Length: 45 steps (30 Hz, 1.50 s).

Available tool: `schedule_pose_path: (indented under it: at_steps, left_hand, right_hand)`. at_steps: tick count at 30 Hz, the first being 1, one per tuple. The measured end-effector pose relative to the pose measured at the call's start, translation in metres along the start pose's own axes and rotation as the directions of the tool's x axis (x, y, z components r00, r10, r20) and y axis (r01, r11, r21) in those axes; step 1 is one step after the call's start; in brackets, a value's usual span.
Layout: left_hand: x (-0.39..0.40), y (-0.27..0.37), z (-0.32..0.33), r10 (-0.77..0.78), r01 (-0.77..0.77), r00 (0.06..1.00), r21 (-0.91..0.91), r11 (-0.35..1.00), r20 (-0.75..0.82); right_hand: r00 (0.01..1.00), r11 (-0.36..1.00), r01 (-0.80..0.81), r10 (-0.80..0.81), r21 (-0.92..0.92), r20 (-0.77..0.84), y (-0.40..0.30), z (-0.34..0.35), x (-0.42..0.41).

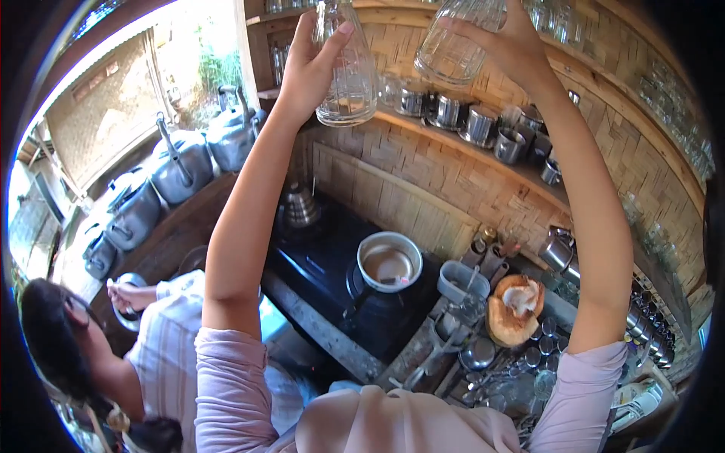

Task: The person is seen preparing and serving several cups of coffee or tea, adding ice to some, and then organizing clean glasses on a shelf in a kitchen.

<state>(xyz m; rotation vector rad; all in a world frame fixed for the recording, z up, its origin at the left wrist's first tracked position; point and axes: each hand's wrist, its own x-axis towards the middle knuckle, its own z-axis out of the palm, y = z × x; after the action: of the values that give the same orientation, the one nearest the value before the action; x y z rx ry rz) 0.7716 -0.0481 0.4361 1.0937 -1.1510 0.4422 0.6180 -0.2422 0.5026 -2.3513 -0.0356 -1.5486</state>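
Observation:
Both of my arms reach up towards the top of the view. My left hand (317,68) grips a clear ribbed glass carafe (350,99), its thumb across the front and its base hanging over the stove. In my right hand (510,48) is a similar glass carafe (450,59), tilted, with its base towards the lower left. The tops of both carafes are cut off by the picture's upper edge. Below them, a saucepan (361,266) sits on the black stove (311,255); brownish liquid and a small tag-like piece show inside. A ribbed metal pot (300,206) stands at the stove's far corner.
Metal cups (482,124) line a wooden shelf (419,125) on the woven bamboo wall. Several metal kettles (181,164) stand along the left ledge. A co-worker (164,345) is at lower left, a hand on a metal vessel. An opened coconut (512,325), a plastic container (464,289) and glassware crowd the right.

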Motion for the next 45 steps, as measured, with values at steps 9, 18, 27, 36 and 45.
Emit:
schedule_pose_path:
  at_steps: [9,18,27,36,45]
  left_hand:
    - [0.09,-0.058,-0.078,-0.031,0.031,0.999,0.048,0.998,-0.016]
    - [0.183,-0.143,-0.14,0.125,-0.118,0.972,0.046,0.992,-0.198]
    - [0.242,-0.194,-0.192,0.166,-0.133,0.965,0.167,0.977,-0.202]
    - [0.25,-0.232,-0.199,0.199,-0.091,0.944,0.373,0.924,-0.263]
    - [0.258,-0.257,-0.189,0.03,-0.02,0.959,0.038,0.999,-0.281]
  right_hand:
    - [0.997,0.997,0.068,-0.067,0.03,-0.036,-0.006,0.093,0.085]
    - [0.996,0.986,0.03,-0.043,-0.162,-0.076,-0.011,0.193,0.163]
    - [0.995,0.996,-0.043,0.036,-0.077,-0.091,0.009,0.251,0.235]
    - [0.929,0.977,0.112,-0.168,-0.183,-0.329,0.052,0.304,0.279]
    - [0.992,0.988,-0.044,0.026,-0.15,-0.12,0.067,0.338,0.308]
